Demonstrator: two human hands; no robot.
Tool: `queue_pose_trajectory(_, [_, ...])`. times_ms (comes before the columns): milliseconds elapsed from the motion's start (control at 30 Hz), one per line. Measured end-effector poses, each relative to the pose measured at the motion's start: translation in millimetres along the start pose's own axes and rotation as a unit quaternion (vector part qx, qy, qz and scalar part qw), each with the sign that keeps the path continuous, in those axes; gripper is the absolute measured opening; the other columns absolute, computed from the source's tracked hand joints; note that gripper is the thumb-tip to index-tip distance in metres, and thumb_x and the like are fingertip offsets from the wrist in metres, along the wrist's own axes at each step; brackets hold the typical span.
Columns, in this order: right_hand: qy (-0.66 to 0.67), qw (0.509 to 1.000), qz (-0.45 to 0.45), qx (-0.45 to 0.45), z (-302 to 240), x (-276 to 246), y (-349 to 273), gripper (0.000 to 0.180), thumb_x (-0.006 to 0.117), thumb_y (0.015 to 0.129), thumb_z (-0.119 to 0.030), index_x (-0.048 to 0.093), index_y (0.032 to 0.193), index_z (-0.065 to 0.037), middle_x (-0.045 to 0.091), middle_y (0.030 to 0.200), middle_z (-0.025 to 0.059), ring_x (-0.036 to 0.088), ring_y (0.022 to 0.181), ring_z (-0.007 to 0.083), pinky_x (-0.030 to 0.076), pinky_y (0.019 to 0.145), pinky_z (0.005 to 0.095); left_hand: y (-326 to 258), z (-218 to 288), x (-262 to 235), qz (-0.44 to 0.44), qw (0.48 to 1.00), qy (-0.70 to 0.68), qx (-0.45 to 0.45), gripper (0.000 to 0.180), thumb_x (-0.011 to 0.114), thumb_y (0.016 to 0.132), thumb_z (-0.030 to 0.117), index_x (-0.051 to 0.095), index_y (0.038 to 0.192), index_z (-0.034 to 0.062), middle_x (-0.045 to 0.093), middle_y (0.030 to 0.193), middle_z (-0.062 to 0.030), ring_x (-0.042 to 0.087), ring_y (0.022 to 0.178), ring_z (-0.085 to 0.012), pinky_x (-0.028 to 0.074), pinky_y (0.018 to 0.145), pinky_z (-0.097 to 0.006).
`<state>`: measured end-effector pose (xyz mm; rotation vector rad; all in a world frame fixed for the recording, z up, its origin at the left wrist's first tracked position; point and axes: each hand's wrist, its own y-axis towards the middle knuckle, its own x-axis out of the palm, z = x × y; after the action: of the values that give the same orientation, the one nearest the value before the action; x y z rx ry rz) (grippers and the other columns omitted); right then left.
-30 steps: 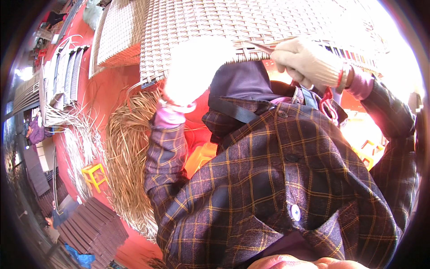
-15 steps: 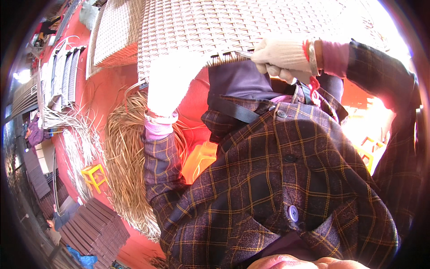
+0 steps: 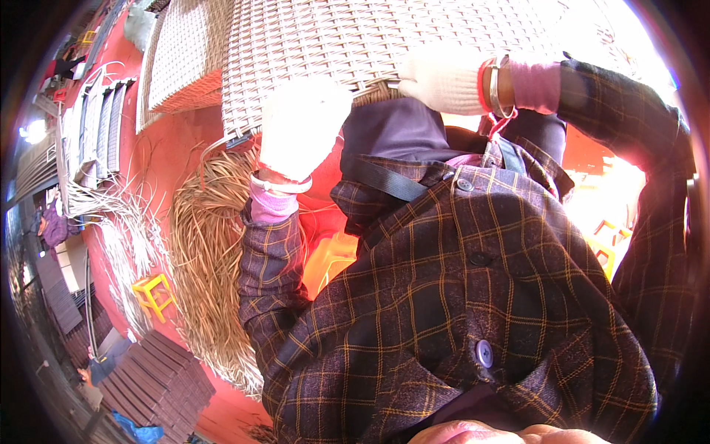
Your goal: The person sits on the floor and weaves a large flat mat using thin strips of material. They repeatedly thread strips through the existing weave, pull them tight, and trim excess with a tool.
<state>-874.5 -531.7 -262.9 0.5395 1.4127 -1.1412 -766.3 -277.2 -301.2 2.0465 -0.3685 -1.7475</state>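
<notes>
Left hand (image 3: pixel 307 127) reaches upward, right hand (image 3: pixel 442 80) leftward, at woven panel (image 3: pixel 370 44)

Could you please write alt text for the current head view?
A gloved left hand and right hand are at the near edge of a woven panel. To their left, tan strands lie on red floor beside a yellow stool.

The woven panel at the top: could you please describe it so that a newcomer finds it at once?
Start from the dark plaid coat, then look up to the gloved left hand and right hand. Just beyond them, the pale woven panel reaches the picture's top. Unlike the woven piece on its left, it has both hands at its lower edge.
</notes>
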Motion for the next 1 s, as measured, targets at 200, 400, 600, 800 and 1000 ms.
queue_pose_trajectory(200, [0.005,0.997,0.065,-0.035,0,1,-7,0.019,0.058,0.095,-0.016,0.071,0.102,-0.005,0.068,0.094,0.0154,0.069,0.091,0.0346,0.058,0.081,0.0459,7,9,13,0.085,0.996,-0.024,-0.008,0.016,0.068,0.088,0.016,0.072,0.103,0.0121,0.069,0.094,-0.0059,0.067,0.085,-0.0284,0.054,0.077,-0.045])
queue_pose_trajectory(400, [0.066,0.988,0.132,-0.050,6,8,-3,0.020,0.058,0.098,-0.020,0.070,0.106,-0.006,0.068,0.095,0.0157,0.069,0.088,0.0347,0.058,0.081,0.0453,32,34,16,0.029,0.997,-0.046,-0.060,0.012,0.069,0.090,0.016,0.073,0.100,0.0123,0.067,0.085,-0.0083,0.067,0.082,-0.0287,0.055,0.071,-0.042])
queue_pose_trajectory(600, [0.270,0.945,0.155,0.101,12,14,-53,0.026,0.056,0.102,-0.024,0.067,0.090,-0.003,0.059,0.071,0.0106,0.065,0.070,0.0237,0.054,0.067,0.0384,27,35,-2,0.059,0.989,-0.055,-0.127,0.033,0.068,0.093,0.010,0.073,0.125,0.0120,0.073,0.115,-0.0073,0.068,0.095,-0.0274,0.053,0.079,-0.041])
queue_pose_trajectory(800, [0.558,0.765,0.020,0.322,3,-17,-136,0.041,0.056,0.106,-0.036,0.062,0.078,-0.007,0.050,0.054,-0.0009,0.046,0.043,0.0100,0.038,0.041,0.0285,48,51,8,0.128,0.973,-0.150,-0.123,0.023,0.066,0.090,0.008,0.075,0.112,0.0074,0.075,0.103,-0.0107,0.071,0.090,-0.0302,0.056,0.077,-0.040])
queue_pose_trajectory(1000, [0.608,0.761,0.030,0.224,-18,-47,-140,0.030,0.060,0.102,-0.024,0.059,0.081,-0.002,0.056,0.065,0.0051,0.060,0.060,0.0129,0.051,0.058,0.0310,63,53,-3,0.050,0.970,-0.238,0.009,0.027,0.068,0.089,0.007,0.076,0.115,0.0102,0.076,0.108,-0.0077,0.072,0.095,-0.0261,0.058,0.086,-0.039])
